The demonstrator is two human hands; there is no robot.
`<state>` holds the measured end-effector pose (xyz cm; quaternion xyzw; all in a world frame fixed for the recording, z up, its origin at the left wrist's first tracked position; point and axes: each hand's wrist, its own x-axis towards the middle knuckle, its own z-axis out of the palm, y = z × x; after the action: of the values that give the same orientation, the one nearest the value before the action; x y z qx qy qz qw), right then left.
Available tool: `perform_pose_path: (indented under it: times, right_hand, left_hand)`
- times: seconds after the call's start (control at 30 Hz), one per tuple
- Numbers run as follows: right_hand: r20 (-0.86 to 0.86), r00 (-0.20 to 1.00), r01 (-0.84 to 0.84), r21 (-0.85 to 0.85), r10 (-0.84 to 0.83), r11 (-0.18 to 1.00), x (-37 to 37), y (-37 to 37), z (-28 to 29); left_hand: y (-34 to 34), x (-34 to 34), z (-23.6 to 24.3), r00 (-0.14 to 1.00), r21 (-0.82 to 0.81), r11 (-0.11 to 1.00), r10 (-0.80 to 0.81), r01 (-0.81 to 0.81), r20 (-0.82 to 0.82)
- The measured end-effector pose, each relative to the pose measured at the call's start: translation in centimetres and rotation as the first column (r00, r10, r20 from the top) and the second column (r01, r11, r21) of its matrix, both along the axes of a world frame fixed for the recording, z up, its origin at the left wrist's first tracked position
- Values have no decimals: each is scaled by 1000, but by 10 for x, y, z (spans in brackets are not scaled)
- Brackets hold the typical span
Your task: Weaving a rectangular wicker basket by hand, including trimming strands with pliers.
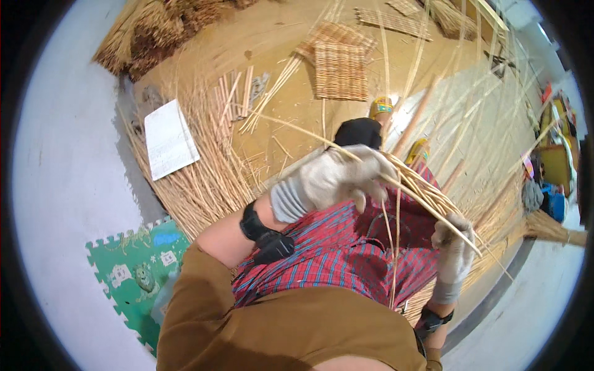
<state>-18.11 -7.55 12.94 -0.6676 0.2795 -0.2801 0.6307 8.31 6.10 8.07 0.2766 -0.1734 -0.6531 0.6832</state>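
Observation:
My left hand (346,176), in a pale work glove with a grey cuff, is closed on a long thin wicker rod (297,128). That rod runs from the upper left, through the glove and on toward my right hand. In a similar glove, my right hand (455,247) is closed around the edge of a woven wicker piece (431,196) over my lap. Several upright stakes fan out from this piece toward the far side. Loose rod ends poke out past my right hand. A red and blue checked cloth (334,247) lies beneath my hands.
Loose rods (204,191) lie at the left, with a white board (170,139) on them. Farther off are a woven wicker panel (340,71) and rod bundles (154,31). A green foam mat (139,272) is at lower left. A blue object (555,201) sits far right.

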Motion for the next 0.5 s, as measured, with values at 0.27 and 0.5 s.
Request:
perform_pose_path:
  times: [0.27,0.5]
  right_hand:
    - [-299,894,-327,72,333,942,-69,2,39]
    - [553,593,697,12,-586,717,-116,-16,17]
  left_hand:
    - [-70,-82,46,761,-6,938,-278,347,586]
    - [-118,-140,-17,-163,-275,954,291,116,943]
